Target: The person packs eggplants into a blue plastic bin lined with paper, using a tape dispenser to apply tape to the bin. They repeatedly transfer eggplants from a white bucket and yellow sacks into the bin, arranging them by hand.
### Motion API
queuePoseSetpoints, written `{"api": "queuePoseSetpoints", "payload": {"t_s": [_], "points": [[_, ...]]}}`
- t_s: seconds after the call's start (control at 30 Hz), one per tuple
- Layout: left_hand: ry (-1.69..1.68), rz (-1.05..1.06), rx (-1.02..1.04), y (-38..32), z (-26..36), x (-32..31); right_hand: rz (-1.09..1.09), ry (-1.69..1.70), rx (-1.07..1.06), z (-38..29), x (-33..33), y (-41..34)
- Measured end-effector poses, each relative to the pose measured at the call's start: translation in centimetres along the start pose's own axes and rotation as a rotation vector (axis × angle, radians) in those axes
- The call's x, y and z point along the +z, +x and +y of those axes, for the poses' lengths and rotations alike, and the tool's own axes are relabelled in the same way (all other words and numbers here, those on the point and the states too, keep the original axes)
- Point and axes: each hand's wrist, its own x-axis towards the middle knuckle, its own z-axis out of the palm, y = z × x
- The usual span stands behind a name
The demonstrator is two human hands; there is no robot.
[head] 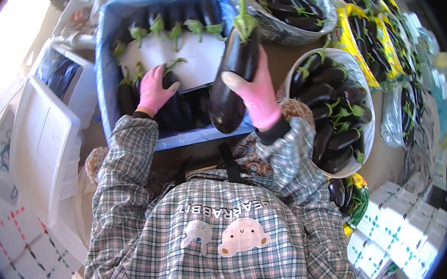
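My right hand (260, 93), in a pink glove with pale fingertips, grips a large dark eggplant (232, 84) over the right side of a blue-lined box (106, 61). The eggplant's green stem end points away from me. My left hand (157, 90), gloved alike, lies over the near row of eggplants in the box, thumb spread from the fingers. Between that thumb and fingers shows the calyx end of one eggplant (170, 80). A far row of eggplants (174, 13) lies with stems toward the middle, where white paper (198, 59) shows.
At my right stands a white tub of eggplants (369, 124). Beyond are a lined basket of eggplants (316, 36) and yellow bags of eggplants (343, 26). White foam boxes (43, 147) stand at my left. Stacked white cartons (399, 230) are at lower right.
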Motion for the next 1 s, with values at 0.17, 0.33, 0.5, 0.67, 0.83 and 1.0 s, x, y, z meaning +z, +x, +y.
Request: {"api": "queuePoseSetpoints", "payload": {"t_s": [0.17,0.33,0.5,0.67,0.83,1.0], "points": [[-0.06,-0.039,0.135,-0.1,-1.8,-0.2,-0.372,-0.608,0.757,16.8,6.6,-2.5],[0.075,0.054,0.165,-0.3,0.8,0.7,-0.656,-0.729,0.81,15.2,5.4,-0.3],[0.277,-0.133,0.299,2.4,4.9,1.0,-0.749,-0.875,0.885,15.9,6.1,0.5],[0.215,-0.154,0.311,2.0,3.8,0.3,-0.283,-0.605,0.183,0.8,-6.2,6.3],[0.187,-0.249,0.352,3.2,4.9,1.3,1.213,-0.766,0.854,12.8,-39.2,12.4],[0.239,-0.237,0.344,3.0,3.8,1.0,1.002,-0.776,0.847,17.8,-42.3,12.1]]}}
